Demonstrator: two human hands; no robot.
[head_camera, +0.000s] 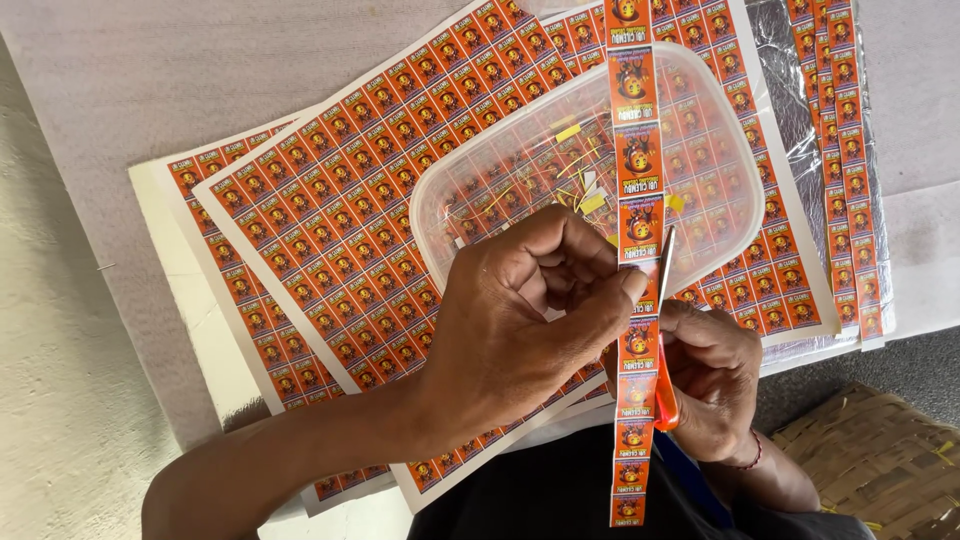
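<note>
My left hand (520, 320) pinches a long strip of orange printed labels (636, 150) between thumb and fingers, holding it upright over my lap. My right hand (715, 375) grips a pair of orange-handled scissors (665, 330), whose blade lies along the strip's right edge just beside my left thumb. The strip runs from the top of the view down to my lap. Behind the hands lies a clear plastic tub (500, 170) with thin yellow paper trimmings inside.
Large sheets of the same orange labels (330, 210) lie stacked on the pale floor. More cut label strips (850, 150) rest on silver foil at the right. A woven basket (880, 460) sits at the lower right.
</note>
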